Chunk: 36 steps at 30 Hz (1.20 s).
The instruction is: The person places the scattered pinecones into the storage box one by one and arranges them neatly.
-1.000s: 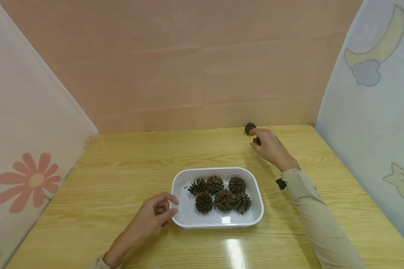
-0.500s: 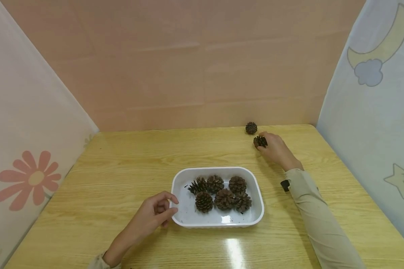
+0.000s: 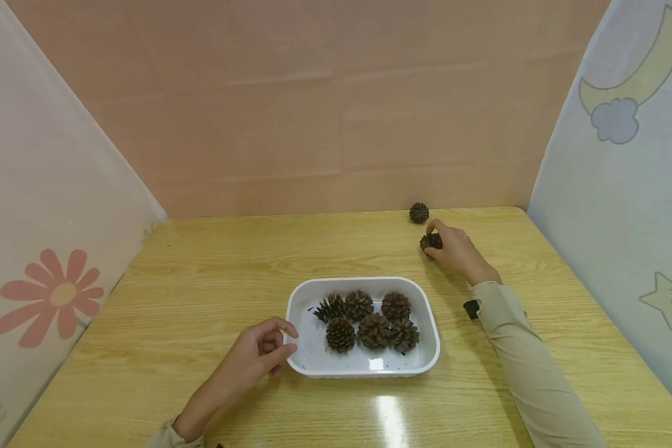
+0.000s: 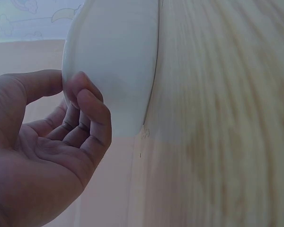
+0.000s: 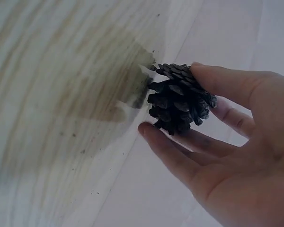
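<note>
A white plastic tray (image 3: 362, 371) with several brown pine cones (image 3: 374, 330) in it rests on the wooden table. My left hand (image 3: 257, 351) is at the tray's left end, thumb and index finger at the rim; in the left wrist view its other fingers curl beside the tray's outer wall (image 4: 116, 61). Farther back on the right, my right hand (image 3: 457, 249) holds a single pine cone (image 5: 177, 101) between thumb and fingers, close to the tabletop. Another pine cone (image 3: 419, 213) lies just behind it, near the table's back edge.
The light wooden table (image 3: 218, 261) meets a peach-coloured cloth (image 3: 257, 137) at its back. Pale printed cloths hang at both sides, one with a red flower (image 3: 61, 294), the other with a moon (image 3: 638, 68). Small dark crumbs lie in the tray.
My right hand has drawn back slightly from the rear pine cone, and the pine cone in its fingers has turned and shifted a little nearer. My left hand and the tray stay put.
</note>
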Motion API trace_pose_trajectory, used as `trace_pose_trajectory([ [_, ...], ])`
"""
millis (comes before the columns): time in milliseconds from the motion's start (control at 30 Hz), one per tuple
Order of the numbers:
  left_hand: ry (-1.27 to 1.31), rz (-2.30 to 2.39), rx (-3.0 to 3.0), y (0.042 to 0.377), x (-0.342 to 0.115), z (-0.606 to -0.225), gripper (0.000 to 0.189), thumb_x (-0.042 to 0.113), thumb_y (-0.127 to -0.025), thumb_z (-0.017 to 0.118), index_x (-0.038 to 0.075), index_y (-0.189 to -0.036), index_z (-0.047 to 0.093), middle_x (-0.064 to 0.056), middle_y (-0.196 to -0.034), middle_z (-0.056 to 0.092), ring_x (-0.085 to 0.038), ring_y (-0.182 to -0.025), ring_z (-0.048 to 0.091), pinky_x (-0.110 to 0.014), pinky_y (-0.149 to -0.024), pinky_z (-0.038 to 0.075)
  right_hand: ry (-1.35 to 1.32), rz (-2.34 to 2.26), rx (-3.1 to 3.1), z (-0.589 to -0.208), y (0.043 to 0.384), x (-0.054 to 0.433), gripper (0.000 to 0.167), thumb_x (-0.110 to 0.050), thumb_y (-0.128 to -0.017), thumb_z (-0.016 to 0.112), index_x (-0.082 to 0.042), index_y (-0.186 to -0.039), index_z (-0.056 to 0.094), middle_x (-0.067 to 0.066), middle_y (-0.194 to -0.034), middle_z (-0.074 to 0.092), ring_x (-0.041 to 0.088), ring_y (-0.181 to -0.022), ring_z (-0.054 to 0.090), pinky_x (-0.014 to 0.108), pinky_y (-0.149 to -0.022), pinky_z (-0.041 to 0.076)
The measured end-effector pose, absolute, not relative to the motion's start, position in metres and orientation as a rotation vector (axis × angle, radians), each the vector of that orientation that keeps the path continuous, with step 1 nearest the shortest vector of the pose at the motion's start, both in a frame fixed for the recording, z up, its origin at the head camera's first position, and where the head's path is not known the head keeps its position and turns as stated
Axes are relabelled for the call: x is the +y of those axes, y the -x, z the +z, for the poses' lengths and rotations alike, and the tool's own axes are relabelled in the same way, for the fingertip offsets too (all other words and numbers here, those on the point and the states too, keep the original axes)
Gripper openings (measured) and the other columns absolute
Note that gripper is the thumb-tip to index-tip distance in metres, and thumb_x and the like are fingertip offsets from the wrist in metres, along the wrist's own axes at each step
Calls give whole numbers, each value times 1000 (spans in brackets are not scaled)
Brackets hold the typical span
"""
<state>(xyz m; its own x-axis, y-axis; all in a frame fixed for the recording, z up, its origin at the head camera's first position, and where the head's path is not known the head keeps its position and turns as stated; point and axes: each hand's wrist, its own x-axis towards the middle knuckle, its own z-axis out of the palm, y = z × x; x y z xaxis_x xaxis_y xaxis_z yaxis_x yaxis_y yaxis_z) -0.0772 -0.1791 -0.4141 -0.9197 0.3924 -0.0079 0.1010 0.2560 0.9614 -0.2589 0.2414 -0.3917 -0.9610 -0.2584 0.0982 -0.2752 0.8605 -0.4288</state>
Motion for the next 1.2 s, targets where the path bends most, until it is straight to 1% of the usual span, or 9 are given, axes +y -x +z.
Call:
trace_pose_trajectory([
  [67, -463, 1720, 2280, 77, -179, -414, 27, 16, -96, 68, -3, -113, 60, -7, -70, 53, -13, -54, 55, -30, -48, 51, -432, 693, -2997, -392, 258, 242, 42, -12, -95, 68, -2, -130, 47, 26, -99, 64, 31, -74, 54, 45, -69, 43],
  [133, -464, 1722, 2278, 77, -179, -414, 26, 16, -96, 67, -3, -113, 60, -7, -70, 53, -13, -54, 55, -30, -48, 51, -434, 695, -2997, -392, 258, 242, 43, -12, -95, 68, -2, -131, 47, 27, -101, 64, 33, -76, 56, 46, -71, 45],
  [233, -460, 1724, 2278, 77, -178, -414, 26, 16, -96, 68, -3, -113, 60, -7, -70, 53, -13, -53, 55, -30, -48, 51, -445, 707, -2995, -392, 258, 243, 43, -11, -95, 69, -1, -131, 47, 30, -113, 62, 41, -93, 61, 54, -80, 49],
  [333, -455, 1722, 2279, 77, -178, -413, 26, 16, -96, 68, -3, -113, 60, -7, -70, 53, -13, -53, 54, -30, -48, 51, -451, 725, -2996, -391, 257, 243, 44, -10, -94, 69, 0, -131, 47, 32, -122, 58, 47, -110, 57, 59, -89, 48],
  [467, -457, 1720, 2280, 76, -178, -413, 26, 16, -96, 68, -3, -113, 60, -8, -70, 53, -14, -53, 54, -30, -48, 51, -459, 746, -2992, -389, 258, 241, 49, -10, -94, 69, 1, -135, 46, 32, -125, 57, 48, -115, 55, 61, -93, 46],
  [667, -458, 1723, 2278, 76, -178, -413, 26, 16, -96, 67, -3, -113, 60, -8, -70, 53, -14, -53, 54, -30, -48, 51, -485, 799, -2967, -384, 256, 236, 52, -12, -94, 70, -1, -139, 46, 28, -137, 52, 48, -127, 48, 62, -102, 41],
  [867, -443, 1728, 2277, 75, -177, -412, 26, 15, -96, 68, -3, -112, 60, -7, -70, 52, -14, -54, 53, -30, -48, 50, -579, 799, -2897, -374, 252, 227, 50, -11, -93, 71, 1, -136, 49, 25, -138, 53, 46, -128, 48, 61, -105, 39],
  [1100, -466, 1728, 2288, 76, -178, -413, 26, 15, -96, 68, -4, -112, 60, -6, -68, 51, -16, -53, 53, -30, -48, 50, -649, 803, -2825, -359, 243, 212, 48, -9, -91, 73, -3, -134, 52, 21, -133, 58, 42, -122, 54, 58, -101, 44],
  [1200, -474, 1735, 2284, 76, -178, -414, 26, 15, -96, 68, -4, -112, 60, -6, -68, 51, -16, -52, 53, -30, -47, 49, -692, 798, -2800, -354, 239, 207, 47, -7, -90, 74, -2, -133, 53, 21, -130, 59, 42, -120, 56, 57, -101, 45],
])
